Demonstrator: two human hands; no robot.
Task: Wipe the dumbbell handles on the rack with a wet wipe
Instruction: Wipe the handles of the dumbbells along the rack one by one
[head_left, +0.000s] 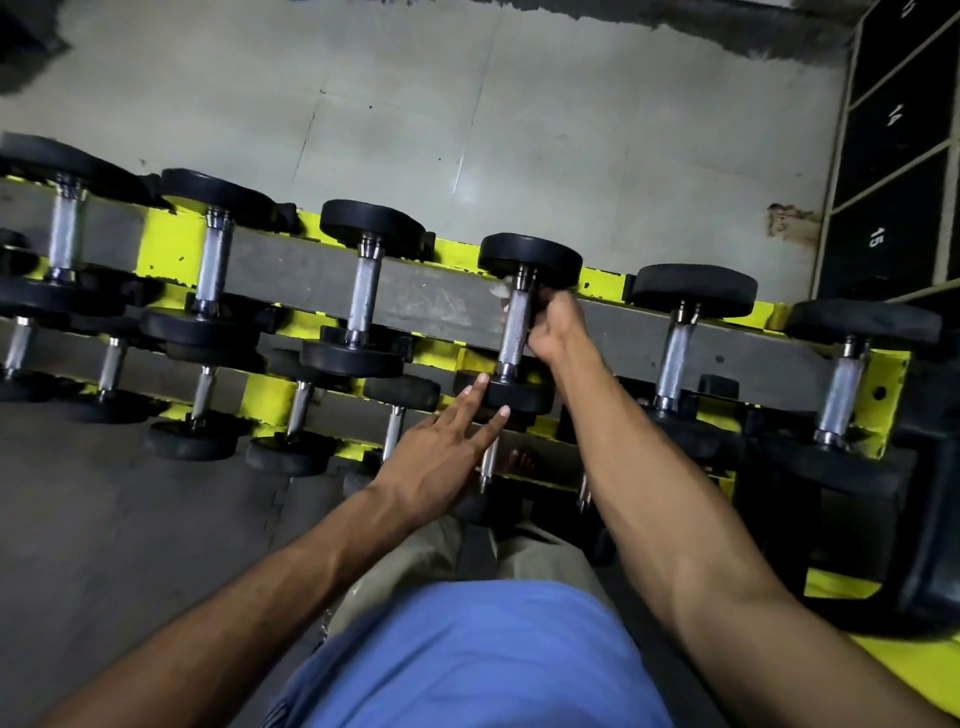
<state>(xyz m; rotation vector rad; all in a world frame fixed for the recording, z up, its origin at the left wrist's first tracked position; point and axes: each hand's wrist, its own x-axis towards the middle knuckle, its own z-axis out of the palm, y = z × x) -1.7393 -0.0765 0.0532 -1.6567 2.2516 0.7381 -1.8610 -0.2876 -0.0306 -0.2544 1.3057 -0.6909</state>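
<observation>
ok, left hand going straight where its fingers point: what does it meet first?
The near black head of the dumbbell the right hand grips. The left hand has fingertips that seem to touch it, though depth is unclear.

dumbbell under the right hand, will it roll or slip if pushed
Probably heavy for its size: the black round-ended dumbbell with the knurled steel handle looks solid. Its round ends could roll, though the yellow metal rack seems to cradle them. The knurling likely keeps the right hand from slipping.
</observation>
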